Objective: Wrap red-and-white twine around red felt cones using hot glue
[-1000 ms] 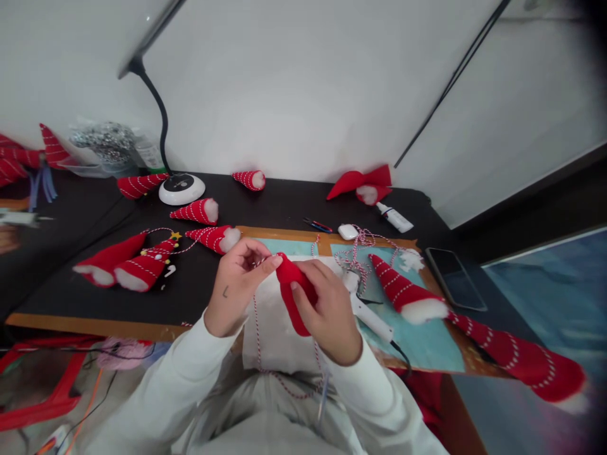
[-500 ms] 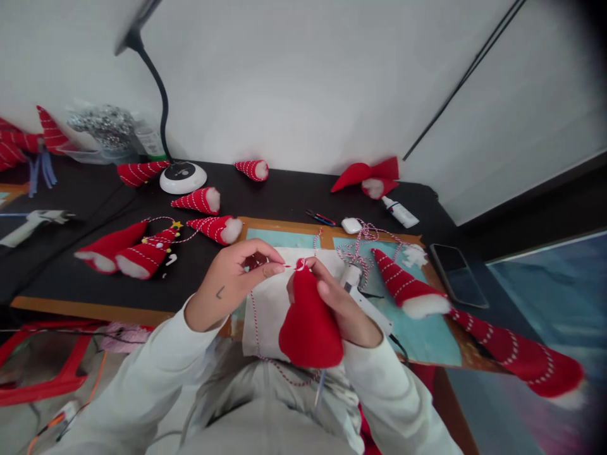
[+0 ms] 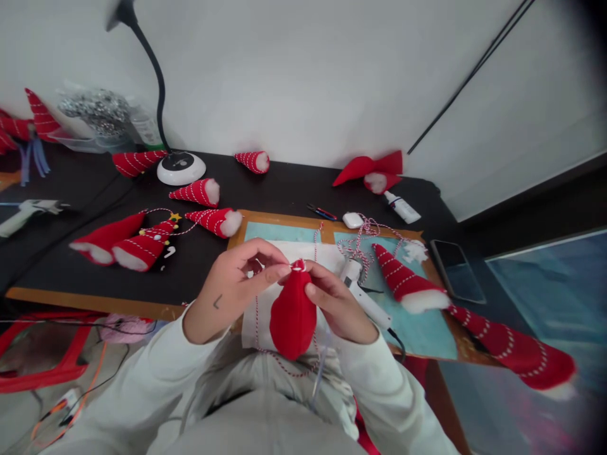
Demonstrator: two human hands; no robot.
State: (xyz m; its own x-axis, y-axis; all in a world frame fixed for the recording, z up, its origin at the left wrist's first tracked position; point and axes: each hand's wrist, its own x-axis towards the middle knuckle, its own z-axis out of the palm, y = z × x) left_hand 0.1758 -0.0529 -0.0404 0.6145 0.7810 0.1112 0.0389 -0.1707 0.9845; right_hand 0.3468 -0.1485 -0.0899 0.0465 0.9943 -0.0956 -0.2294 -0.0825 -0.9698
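Observation:
A plain red felt cone (image 3: 293, 319) hangs tip up between my hands, with red-and-white twine wrapped round its tip. My left hand (image 3: 244, 278) pinches the red-and-white twine (image 3: 257, 322) close beside the tip. The twine hangs below that hand and loops under the cone. My right hand (image 3: 334, 297) grips the cone near its top, fingers behind and thumb in front. Under the hands lies a white sheet (image 3: 251, 328). A white glue gun (image 3: 367, 303) rests just right of my right hand.
Several twine-wrapped red cones (image 3: 410, 281) lie about the black table (image 3: 284, 189). At the right are a phone (image 3: 458, 272) and a white bottle (image 3: 402, 207). A desk lamp (image 3: 181, 168) stands at the back left. Small pliers (image 3: 321, 212) lie behind the sheet.
The red cone has turned and swung left, and its tip is now nearer my left fingertips. My right hand has shifted slightly with it. The view has moved a little.

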